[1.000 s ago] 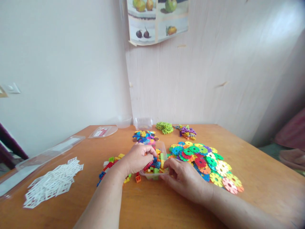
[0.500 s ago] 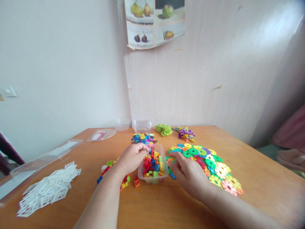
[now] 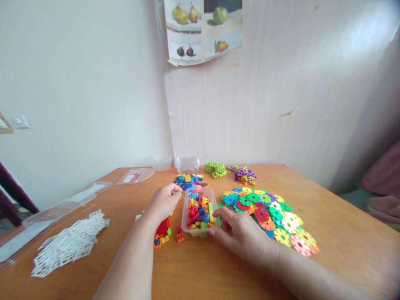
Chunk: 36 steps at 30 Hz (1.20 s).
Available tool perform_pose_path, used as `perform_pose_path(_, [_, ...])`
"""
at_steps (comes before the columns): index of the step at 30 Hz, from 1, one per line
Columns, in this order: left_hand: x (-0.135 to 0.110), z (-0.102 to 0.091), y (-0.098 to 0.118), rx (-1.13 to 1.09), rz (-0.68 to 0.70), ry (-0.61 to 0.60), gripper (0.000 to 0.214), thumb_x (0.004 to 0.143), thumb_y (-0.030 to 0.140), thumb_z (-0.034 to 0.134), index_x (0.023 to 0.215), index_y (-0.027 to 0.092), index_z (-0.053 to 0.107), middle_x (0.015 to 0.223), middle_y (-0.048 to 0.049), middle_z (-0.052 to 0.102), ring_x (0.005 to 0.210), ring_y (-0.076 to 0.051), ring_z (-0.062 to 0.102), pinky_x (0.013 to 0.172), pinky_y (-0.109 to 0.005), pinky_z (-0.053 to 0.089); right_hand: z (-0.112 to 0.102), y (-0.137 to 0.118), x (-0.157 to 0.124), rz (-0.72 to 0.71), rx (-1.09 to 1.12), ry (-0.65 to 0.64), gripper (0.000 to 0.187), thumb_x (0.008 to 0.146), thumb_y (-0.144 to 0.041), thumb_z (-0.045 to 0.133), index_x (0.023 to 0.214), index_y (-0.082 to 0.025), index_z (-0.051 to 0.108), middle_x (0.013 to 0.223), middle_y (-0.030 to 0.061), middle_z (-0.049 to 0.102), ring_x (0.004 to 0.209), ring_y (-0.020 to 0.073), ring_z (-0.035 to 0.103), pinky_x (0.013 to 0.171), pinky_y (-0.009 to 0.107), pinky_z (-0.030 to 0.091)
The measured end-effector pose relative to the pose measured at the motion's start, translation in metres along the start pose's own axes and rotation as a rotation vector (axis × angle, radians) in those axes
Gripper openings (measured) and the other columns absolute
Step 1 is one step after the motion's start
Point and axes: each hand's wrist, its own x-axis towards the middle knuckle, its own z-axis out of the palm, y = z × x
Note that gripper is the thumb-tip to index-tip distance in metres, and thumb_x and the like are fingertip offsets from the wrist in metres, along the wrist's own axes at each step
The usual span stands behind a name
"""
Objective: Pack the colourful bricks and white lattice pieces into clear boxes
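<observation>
A clear plastic box (image 3: 185, 227) stands mid-table with red, blue, yellow and green toy bricks (image 3: 200, 213) inside. My left hand (image 3: 163, 203) hovers left of the box, thumb and fingertips pressed together; whatever they may hold is hidden. Beneath and beside it lies a pile of loose bricks (image 3: 163, 229), partly covered by my wrist. One orange brick (image 3: 180, 237) sits alone near the box's front left corner. At the box's right side is my right hand (image 3: 239, 231), thumb and index finger apart at the rim, with no brick visible between them.
Colourful notched discs (image 3: 262, 212) are heaped on the right, white lattice pieces (image 3: 70, 243) on the left. Behind the box lie small blue and yellow pieces (image 3: 187, 179), green pieces (image 3: 215, 169) and purple pieces (image 3: 244, 174). Clear containers (image 3: 187, 163) and a lid (image 3: 136, 176) sit at the back.
My left hand has drawn back leftward from over the box. My right hand has moved left to the box's right rim, and its thumb and index finger have spread.
</observation>
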Motion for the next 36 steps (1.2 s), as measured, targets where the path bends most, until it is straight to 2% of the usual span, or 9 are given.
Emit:
perform_pose_path(5, [-0.004, 0.002, 0.013, 0.027, 0.13, -0.062, 0.025, 0.082, 0.035, 0.05, 0.093, 0.02, 0.068, 0.082, 0.0002, 0.07, 0.077, -0.017, 0.064, 0.069, -0.026, 0.047, 0.005, 0.0, 0.001, -0.112, 0.055, -0.047, 0.017, 0.093, -0.035, 0.055, 0.095, -0.022, 0.065, 0.084, 0.0016, 0.067, 0.07, 0.0133, 0.059, 0.061, 0.023, 0.04])
perform_pose_path(10, [-0.012, 0.006, 0.023, 0.138, 0.293, -0.09, 0.023, 0.081, 0.028, 0.052, 0.087, 0.023, 0.074, 0.093, -0.0019, 0.07, 0.092, -0.019, 0.063, 0.085, -0.029, 0.048, 0.007, 0.004, 0.003, -0.126, 0.07, -0.021, 0.014, 0.094, -0.031, 0.054, 0.093, -0.021, 0.063, 0.083, 0.0014, 0.065, 0.07, 0.0127, 0.058, 0.062, 0.023, 0.041])
perform_pose_path(13, [-0.015, 0.011, 0.024, 0.22, 0.365, -0.169, 0.027, 0.079, 0.021, 0.052, 0.084, 0.026, 0.077, 0.096, -0.0025, 0.072, 0.099, -0.02, 0.063, 0.093, -0.031, 0.046, 0.007, 0.004, 0.003, -0.131, 0.075, -0.024, 0.013, 0.094, -0.03, 0.054, 0.094, -0.021, 0.063, 0.083, 0.0007, 0.065, 0.069, 0.0121, 0.058, 0.062, 0.023, 0.04])
perform_pose_path(18, [-0.016, 0.014, 0.025, 0.228, 0.376, -0.207, 0.029, 0.08, 0.025, 0.055, 0.096, 0.03, 0.079, 0.113, -0.0024, 0.071, 0.127, -0.025, 0.051, 0.109, -0.038, 0.036, 0.007, 0.004, 0.002, -0.136, 0.069, -0.024, 0.014, 0.095, -0.031, 0.053, 0.094, -0.021, 0.063, 0.083, 0.0009, 0.064, 0.07, 0.0121, 0.057, 0.063, 0.023, 0.04])
perform_pose_path(24, [-0.017, 0.011, 0.035, 0.117, 0.366, -0.285, 0.028, 0.078, 0.021, 0.056, 0.092, 0.027, 0.079, 0.102, -0.0002, 0.075, 0.113, -0.022, 0.06, 0.109, -0.036, 0.037, 0.006, 0.005, 0.003, -0.142, 0.063, -0.031, 0.015, 0.095, -0.032, 0.052, 0.094, -0.021, 0.062, 0.083, 0.0014, 0.064, 0.07, 0.0124, 0.057, 0.063, 0.023, 0.041])
perform_pose_path(26, [-0.018, 0.012, 0.037, 0.123, 0.36, -0.306, 0.028, 0.079, 0.021, 0.055, 0.093, 0.028, 0.079, 0.099, 0.0, 0.075, 0.109, -0.022, 0.061, 0.112, -0.038, 0.033, 0.006, 0.005, 0.003, -0.148, 0.06, -0.027, 0.015, 0.095, -0.032, 0.052, 0.093, -0.021, 0.061, 0.082, 0.0012, 0.064, 0.07, 0.0123, 0.057, 0.062, 0.023, 0.04])
perform_pose_path(31, [-0.02, 0.017, 0.036, 0.178, 0.366, -0.299, 0.031, 0.081, 0.02, 0.053, 0.097, 0.03, 0.078, 0.109, -0.0007, 0.074, 0.122, -0.024, 0.055, 0.12, -0.044, 0.016, 0.006, 0.004, 0.002, -0.146, 0.056, -0.023, 0.015, 0.095, -0.032, 0.052, 0.094, -0.021, 0.062, 0.083, 0.0014, 0.064, 0.071, 0.0125, 0.058, 0.063, 0.023, 0.041])
perform_pose_path(33, [-0.02, 0.019, 0.035, 0.162, 0.356, -0.282, 0.03, 0.082, 0.023, 0.052, 0.096, 0.029, 0.078, 0.111, -0.0012, 0.073, 0.123, -0.024, 0.055, 0.12, -0.044, 0.017, 0.005, 0.004, 0.002, -0.15, 0.054, -0.023, 0.015, 0.095, -0.031, 0.052, 0.095, -0.021, 0.062, 0.083, 0.0015, 0.064, 0.071, 0.0126, 0.058, 0.064, 0.023, 0.041])
perform_pose_path(36, [-0.018, 0.017, 0.033, 0.091, 0.354, -0.277, 0.028, 0.084, 0.027, 0.052, 0.096, 0.026, 0.077, 0.112, -0.0023, 0.073, 0.118, -0.023, 0.057, 0.114, -0.04, 0.031, 0.006, 0.004, 0.002, -0.152, 0.058, -0.023, 0.015, 0.095, -0.032, 0.052, 0.095, -0.021, 0.062, 0.084, 0.0014, 0.064, 0.072, 0.0125, 0.059, 0.064, 0.023, 0.041])
